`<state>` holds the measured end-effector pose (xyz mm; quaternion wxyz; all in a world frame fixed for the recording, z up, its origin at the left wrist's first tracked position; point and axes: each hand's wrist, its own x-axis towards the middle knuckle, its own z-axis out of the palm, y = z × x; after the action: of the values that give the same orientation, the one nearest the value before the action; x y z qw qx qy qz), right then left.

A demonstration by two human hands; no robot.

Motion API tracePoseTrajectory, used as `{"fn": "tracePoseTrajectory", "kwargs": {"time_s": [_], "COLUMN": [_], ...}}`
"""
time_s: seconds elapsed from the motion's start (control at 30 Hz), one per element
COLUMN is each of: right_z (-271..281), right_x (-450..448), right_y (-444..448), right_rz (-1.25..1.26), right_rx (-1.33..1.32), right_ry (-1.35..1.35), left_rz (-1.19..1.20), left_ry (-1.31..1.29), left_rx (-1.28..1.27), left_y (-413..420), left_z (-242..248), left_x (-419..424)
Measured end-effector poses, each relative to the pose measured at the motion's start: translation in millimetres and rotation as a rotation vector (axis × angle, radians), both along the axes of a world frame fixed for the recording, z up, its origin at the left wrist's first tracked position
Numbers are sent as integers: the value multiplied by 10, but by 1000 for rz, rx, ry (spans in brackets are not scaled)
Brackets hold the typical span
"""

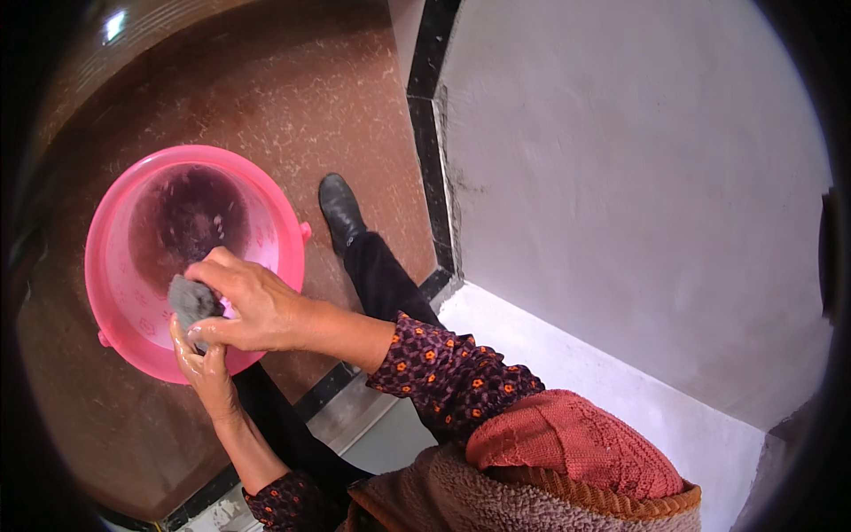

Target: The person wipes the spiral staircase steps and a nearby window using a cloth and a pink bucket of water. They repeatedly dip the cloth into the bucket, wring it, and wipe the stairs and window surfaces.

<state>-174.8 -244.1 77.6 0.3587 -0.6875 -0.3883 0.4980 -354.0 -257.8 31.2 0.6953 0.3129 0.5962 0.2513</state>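
A wet grey cloth (193, 300) is bunched up between both hands over the near side of a pink plastic bucket (292, 219). My right hand (249, 302) grips it from above, fingers curled over its far side and thumb near its lower end. Beneath it, my left hand (206, 366) is closed on the cloth's lower part, its wet fingers partly hidden by the right hand. Dark, murky water (193, 213) with a few bubbles lies in the bucket.
The bucket stands on a reddish-brown marbled floor (332, 113). A black boot (340, 206) is planted to its right. Black skirting (429, 159) runs along a grey plastered wall (625, 179). A pale ledge (598, 379) lies beside my body.
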Motion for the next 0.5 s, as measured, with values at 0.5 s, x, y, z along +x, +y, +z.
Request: {"fn": "tracePoseTrajectory", "kwargs": {"time_s": [0.5], "right_z": [403], "right_x": [1172], "right_y": [-1091], "right_rz": [-128], "right_rx": [-401], "right_ry": [393], "left_rz": [-393], "left_ry": [-275], "left_rx": [-512], "left_y": [-278], "left_z": [433], "left_x": [1038]}}
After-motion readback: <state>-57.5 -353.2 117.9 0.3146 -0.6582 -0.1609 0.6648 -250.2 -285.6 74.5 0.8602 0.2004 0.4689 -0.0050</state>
